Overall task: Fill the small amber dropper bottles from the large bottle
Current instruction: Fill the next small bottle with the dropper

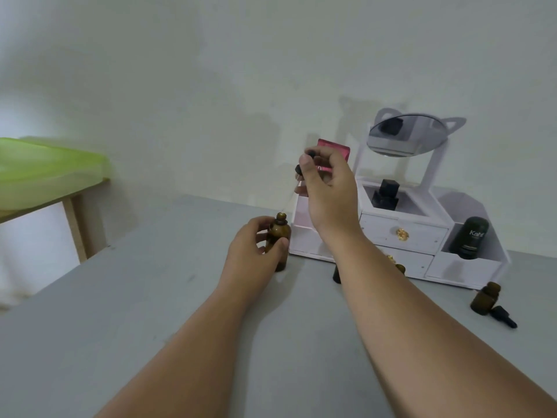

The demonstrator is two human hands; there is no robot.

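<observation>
My left hand [256,248] grips an upright amber bottle [278,236] with an open neck, standing on the grey table [150,297]. Above it my right hand [328,188] pinches the black bulb of a dropper [300,170]. The glass tube slants down to the left, and its tip sits just over the bottle's mouth. A small amber bottle [484,298] stands open at the right with a black dropper cap [504,316] lying beside it. Another small amber bottle [400,268] and a black cap [337,274] peek out on either side of my right forearm.
A white drawer organiser [422,236] with a cat-ear mirror [407,135] stands against the wall, holding a dark Kahf bottle [470,236], black items and a red box [333,147]. A wooden table with a green cover [45,170] is at the left.
</observation>
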